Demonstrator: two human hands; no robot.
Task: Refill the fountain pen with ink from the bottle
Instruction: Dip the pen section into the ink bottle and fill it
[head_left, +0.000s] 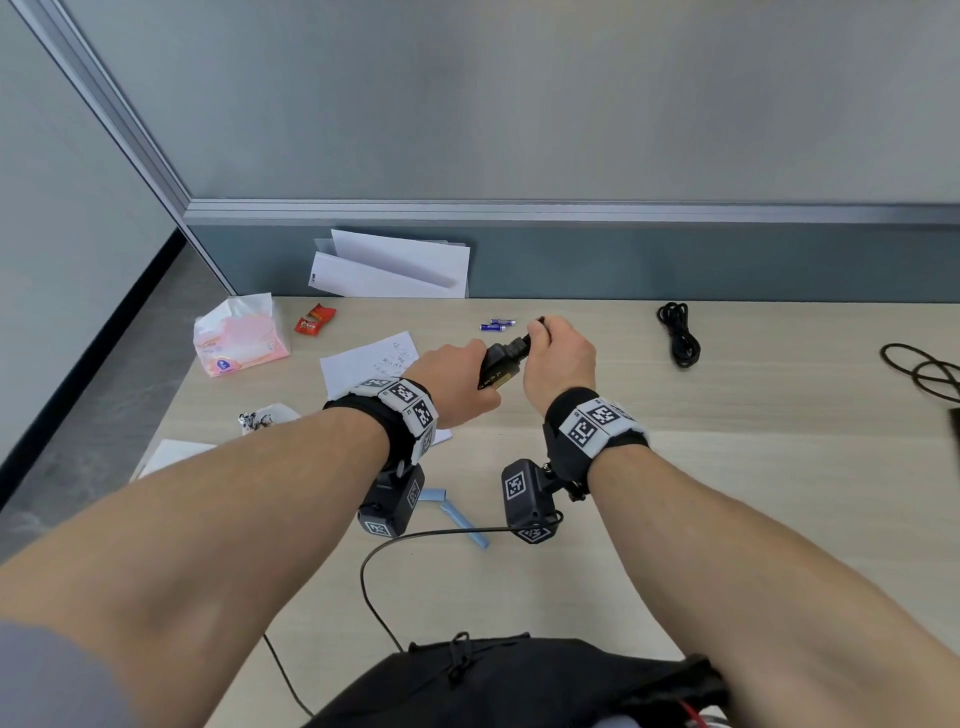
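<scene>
Okay, both hands are up over the middle of the table (727, 493), working close together. The left hand (457, 382) has its fingers wrapped round the ink bottle (500, 364), a dark bottle with a gold label, held tilted with its neck pointing up and away towards the right hand (558, 364). That right hand pinches a dark slim piece (537, 323) right at the bottle's mouth. From where I stand I cannot tell whether it is the cap or part of the pen; the fingers hide most of it.

Down on the table, nearer the person, lie a short blue tube (434, 494) and a long blue tube (466, 526) just beside each other. They look like pen parts, and neither hand touches them.

Over on the left sits a pink tissue pack (239, 343), with red wrappers (314, 320) near it and a scribbled sheet (371, 358) partly under the left hand. Small blue batteries (496, 325) lie just beyond the hands. White papers (389, 265) lean against the partition at the back. A coiled black cable (678, 335) rests well off to the right. A black bag (519, 680) sits at the near edge.
</scene>
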